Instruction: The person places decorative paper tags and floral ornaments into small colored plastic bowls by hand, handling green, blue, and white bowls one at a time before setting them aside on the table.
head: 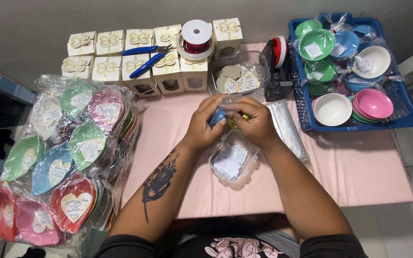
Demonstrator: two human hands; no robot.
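Head view shows both hands meeting above the middle of the desk point(359, 172), which has a pink cover. The left hand point(202, 128) is curled around a small blue object point(217, 116), pinching it between thumb and fingers. The right hand point(254, 123) is also closed, its fingertips pressing against the same blue object, and a small yellow-green bit point(244, 117) shows just beside them; what this bit is cannot be told.

Risk, as a judgement: the blue object is small and is held only by the fingertips, so it may slip and fall into the clear plastic tub point(233, 161) directly under the hands, which holds small white paper labels, or roll off the near edge. A forearm could also push this light tub.

Near the far edge stand two rows of cream gift boxes point(106, 67) with butterfly-shaped tops; the front ones have oval windows. Blue-handled pliers point(145, 56) lie on top of them, and a white spool of dark red ribbon point(196, 38) sits on the boxes further right. Beside them a second clear tub point(241, 72) holds round and heart-shaped beige tags.

At the right edge a blue crate point(407, 117) holds small bowls in green, blue, white and pink, many wrapped in clear film with a square white label. Off the left edge lies a pile of leaf-shaped dishes point(63, 162) in plastic bags, green, blue, pink and red, each with a heart-shaped pale card.
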